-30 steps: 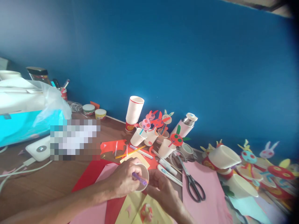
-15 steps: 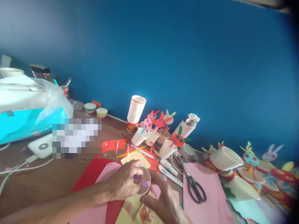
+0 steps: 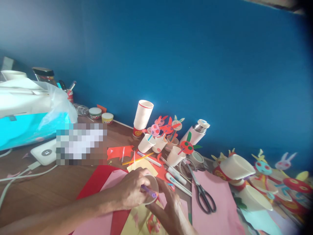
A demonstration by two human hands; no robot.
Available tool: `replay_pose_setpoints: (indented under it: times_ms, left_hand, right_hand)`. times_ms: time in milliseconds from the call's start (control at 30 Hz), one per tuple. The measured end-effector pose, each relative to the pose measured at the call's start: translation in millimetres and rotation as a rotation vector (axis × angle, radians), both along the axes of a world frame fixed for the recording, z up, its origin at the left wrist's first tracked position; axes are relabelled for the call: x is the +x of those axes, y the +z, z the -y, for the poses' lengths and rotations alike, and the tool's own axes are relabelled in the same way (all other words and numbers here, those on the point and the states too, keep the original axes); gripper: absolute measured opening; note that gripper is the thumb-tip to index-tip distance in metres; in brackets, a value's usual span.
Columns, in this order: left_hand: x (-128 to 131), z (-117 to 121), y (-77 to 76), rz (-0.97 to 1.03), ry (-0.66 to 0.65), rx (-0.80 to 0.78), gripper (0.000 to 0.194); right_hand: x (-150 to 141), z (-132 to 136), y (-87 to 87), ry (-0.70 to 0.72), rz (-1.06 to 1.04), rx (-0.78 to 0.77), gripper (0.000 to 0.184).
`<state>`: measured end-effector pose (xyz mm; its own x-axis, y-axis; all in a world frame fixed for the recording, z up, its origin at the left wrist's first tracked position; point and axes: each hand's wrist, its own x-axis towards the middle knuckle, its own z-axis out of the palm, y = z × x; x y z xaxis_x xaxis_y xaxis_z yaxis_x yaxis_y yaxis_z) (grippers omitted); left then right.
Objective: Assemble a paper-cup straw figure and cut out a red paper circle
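My left hand (image 3: pixel 132 189) is wrapped round a white paper cup (image 3: pixel 153 182) lying on its side, its fingers also pinching a short purple straw (image 3: pixel 148 191) that pokes across the cup's mouth. My right hand (image 3: pixel 168 204) rests just right of the cup, fingers loosely stretched with the tips by the straw's end; I cannot see anything held in it. Both hands hover over sheets of red, pink and yellow paper (image 3: pixel 97 182). A small red and pink paper cut-out (image 3: pixel 153 223) lies on the yellow sheet below the hands.
Black-handled scissors (image 3: pixel 201 192) lie on pink paper to the right. Pens (image 3: pixel 176 178), a stack of cups (image 3: pixel 142 116), cups with paper bunny sticks (image 3: pixel 158 138), a steel flask (image 3: pixel 195 132) and finished crafts (image 3: pixel 261 176) crowd the back. A power bank (image 3: pixel 44 155) and turquoise box (image 3: pixel 24 127) sit left.
My right hand let go of the cup's rim, dropped slightly, then lifted its fingers back toward the straw's end. The left hand kept its hold on cup and straw.
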<state>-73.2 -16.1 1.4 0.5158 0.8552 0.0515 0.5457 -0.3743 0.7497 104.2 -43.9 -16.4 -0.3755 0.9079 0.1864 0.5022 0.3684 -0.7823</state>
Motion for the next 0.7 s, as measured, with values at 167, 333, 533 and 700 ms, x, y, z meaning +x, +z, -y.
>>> replay_pose_setpoints:
  times_ms: [167,333,533,700]
  left_hand:
    - [2,-1,0.0,0.024,-0.017,-0.005,0.017]
    - [5,1,7.3,0.019,0.014,-0.022,0.020]
    - [5,3,9.6,0.014,0.033,-0.043,0.022]
    - [4,3,8.0,0.068,-0.008,-0.041,0.014]
  right_hand:
    - [2,0,-1.7,0.006,0.024,0.032,0.040]
    - [2,-1,-2.8,0.011,0.032,0.040,0.040]
    - [3,-1,-9.7,-0.013,0.055,0.080,0.038]
    - [2,-1,-15.5,-0.038,0.065,0.176,0.038]
